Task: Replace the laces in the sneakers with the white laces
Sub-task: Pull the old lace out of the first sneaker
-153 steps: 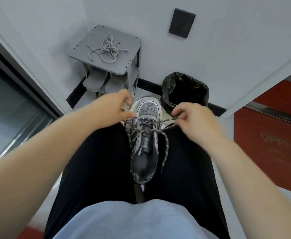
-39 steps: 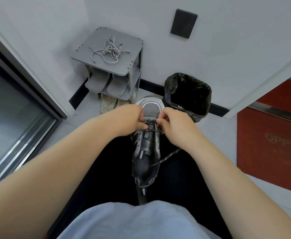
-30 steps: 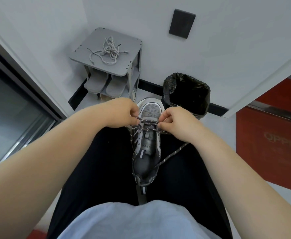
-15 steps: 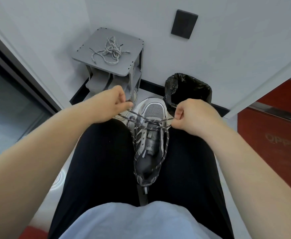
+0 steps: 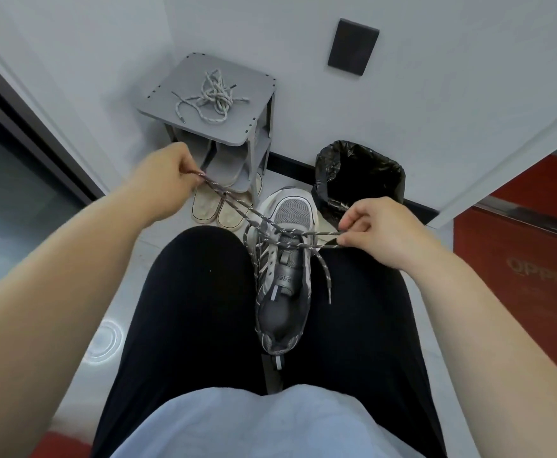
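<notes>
The sneaker (image 5: 283,282) is wedged between your thighs, likely to free both hands: heel toward you, toe and long axis pointing straight away. Left and right of its toe, your left hand (image 5: 168,188) and right hand (image 5: 383,233) each pinch the dark lace (image 5: 316,232), pulling it taut. Beyond the sneaker, pale laces (image 5: 212,97) lie on the stool (image 5: 254,104).

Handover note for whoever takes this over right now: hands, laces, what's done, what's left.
Left hand pinches a dark lace strand, drawn out up-left. Right hand pinches strands drawn right.
Sneaker sits wedged between the thighs, toe away, dark lace still in it.
White laces lie in a pile on the grey stand.
Done: no white lace threaded. Left: free the dark lace, thread the white. Only one sneaker in view.
</notes>
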A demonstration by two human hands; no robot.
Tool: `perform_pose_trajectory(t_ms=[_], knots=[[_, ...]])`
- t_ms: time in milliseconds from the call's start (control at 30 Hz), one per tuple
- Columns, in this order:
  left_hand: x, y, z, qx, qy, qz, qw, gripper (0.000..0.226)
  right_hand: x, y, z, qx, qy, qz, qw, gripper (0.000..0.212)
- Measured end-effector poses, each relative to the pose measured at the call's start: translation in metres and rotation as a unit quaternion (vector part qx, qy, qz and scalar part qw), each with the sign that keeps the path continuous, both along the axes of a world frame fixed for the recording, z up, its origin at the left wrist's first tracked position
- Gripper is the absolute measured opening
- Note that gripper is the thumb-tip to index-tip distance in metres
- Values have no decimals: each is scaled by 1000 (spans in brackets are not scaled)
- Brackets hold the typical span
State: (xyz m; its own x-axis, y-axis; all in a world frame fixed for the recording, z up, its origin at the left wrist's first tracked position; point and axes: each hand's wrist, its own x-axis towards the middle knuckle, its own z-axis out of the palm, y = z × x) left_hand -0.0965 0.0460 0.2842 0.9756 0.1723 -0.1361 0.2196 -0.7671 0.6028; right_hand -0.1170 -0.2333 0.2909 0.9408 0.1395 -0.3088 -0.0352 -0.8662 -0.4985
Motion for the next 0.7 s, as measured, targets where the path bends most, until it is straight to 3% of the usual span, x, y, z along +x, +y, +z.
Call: perform_pose_trajectory(t_ms=[67,133,200,233,300,367,467,500,533,600,667,700], knots=[[-6,-9,0,-224,49,16,973,9,-2,7,-5,-7,-14,6,1000,11],[-10,-22,0,-432,94,31,896,15,-5,18,-15,-2,-4,19,1000,19],[-10,-30,-3,-515,111,41,849,19,-7,25,-23,-2,1,30,1000,16],[-10,-32,-4,-523,109,45,844,20,-7,25,-22,-9,-3,35,999,14],[-5,-29,-10,-475,92,60,873,24,-4,17,-14,-30,-15,29,999,15],[1,-18,-15,-358,49,67,930,23,-1,0,2,-23,-11,8,1000,18],[2,-12,-17,-196,-13,27,980,7,-4,-19,18,32,80,17,996,15],[0,-15,-18,-150,-26,-7,988,14,-5,-19,16,14,86,31,996,12],[-2,-19,-20,-93,-46,-47,993,29,-6,-16,12,-6,56,31,998,9],[-11,-32,-18,-9,-136,-129,982,43,-11,1,6,-1,-99,12,995,19],[-21,-45,-15,17,-219,-205,954,37,-14,17,0,26,-211,47,976,14],[-23,-50,-15,30,-223,-240,944,32,-15,22,-5,-1,-219,76,973,10]])
